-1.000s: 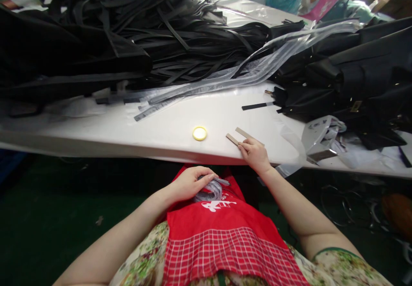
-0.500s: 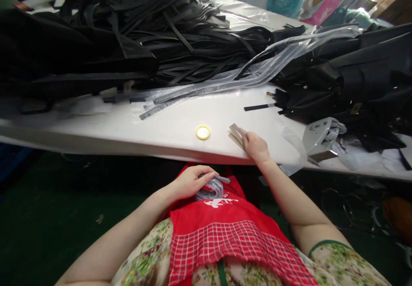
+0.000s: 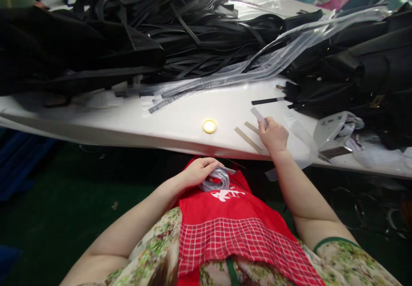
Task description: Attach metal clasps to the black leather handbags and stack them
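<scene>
My left hand (image 3: 203, 171) rests at my lap, its fingers closed over a coiled grey strip (image 3: 217, 180) that lies against the red apron (image 3: 206, 208). Over the white table, my right hand (image 3: 273, 135) pinches a short pale grey strip (image 3: 258, 115) between thumb and fingers. Just left of that hand, a beige strip (image 3: 248, 140) lies flat near the table's front edge. Another beige strip (image 3: 251, 127) runs partly beneath the right hand. Farther left on the tabletop is a yellow-rimmed white disc (image 3: 209, 126).
A heap of black straps (image 3: 193, 32) covers the back of the table (image 3: 193, 110). Long translucent grey strips (image 3: 225, 77) lie in front of it. Black bags (image 3: 360, 71) are piled at the right, near a white tape dispenser (image 3: 333, 129). A short black strap (image 3: 268, 101) lies beyond my right hand.
My right hand has shifted right and away from me. The beige strips, bunched at its fingers before, now lie apart on the table. My left hand still holds the coil. The view has shifted slightly.
</scene>
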`<action>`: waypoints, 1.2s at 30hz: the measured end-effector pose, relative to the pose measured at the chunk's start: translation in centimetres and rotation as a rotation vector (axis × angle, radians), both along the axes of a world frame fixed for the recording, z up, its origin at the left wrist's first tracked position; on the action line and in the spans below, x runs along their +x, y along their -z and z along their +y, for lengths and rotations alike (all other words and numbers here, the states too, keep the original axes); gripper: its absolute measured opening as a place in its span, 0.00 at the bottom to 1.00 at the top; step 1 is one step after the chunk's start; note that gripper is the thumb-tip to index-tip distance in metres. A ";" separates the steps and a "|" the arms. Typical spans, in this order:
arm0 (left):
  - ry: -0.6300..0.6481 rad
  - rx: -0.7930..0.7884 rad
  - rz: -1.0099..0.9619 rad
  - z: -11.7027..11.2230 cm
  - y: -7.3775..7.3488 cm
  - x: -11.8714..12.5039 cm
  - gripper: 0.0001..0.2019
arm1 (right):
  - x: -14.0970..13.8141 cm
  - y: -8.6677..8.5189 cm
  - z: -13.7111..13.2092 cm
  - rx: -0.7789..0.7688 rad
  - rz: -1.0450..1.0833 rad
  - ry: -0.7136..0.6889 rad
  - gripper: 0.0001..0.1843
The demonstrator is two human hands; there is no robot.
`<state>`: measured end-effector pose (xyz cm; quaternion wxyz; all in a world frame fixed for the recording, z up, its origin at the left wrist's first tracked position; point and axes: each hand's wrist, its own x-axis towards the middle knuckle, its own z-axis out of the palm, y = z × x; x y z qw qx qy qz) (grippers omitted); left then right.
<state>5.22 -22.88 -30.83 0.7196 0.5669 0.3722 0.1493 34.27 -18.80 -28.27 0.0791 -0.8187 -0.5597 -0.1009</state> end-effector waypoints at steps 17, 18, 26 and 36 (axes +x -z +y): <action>-0.184 -0.218 -0.008 -1.8 -0.6 -2.0 0.24 | -11.0 -6.2 -11.8 -0.405 0.302 -0.821 0.15; -0.168 -0.193 0.018 -1.7 -0.7 -1.7 0.24 | -11.4 -6.3 -12.1 -0.420 0.258 -0.816 0.14; -0.002 0.089 0.155 -1.0 -1.7 -0.3 0.19 | -13.7 -4.4 -10.3 -0.473 0.205 -0.775 0.10; 0.015 0.289 0.153 -1.0 -2.2 -1.2 0.17 | -11.0 -2.8 -9.4 -0.393 0.672 -0.733 0.10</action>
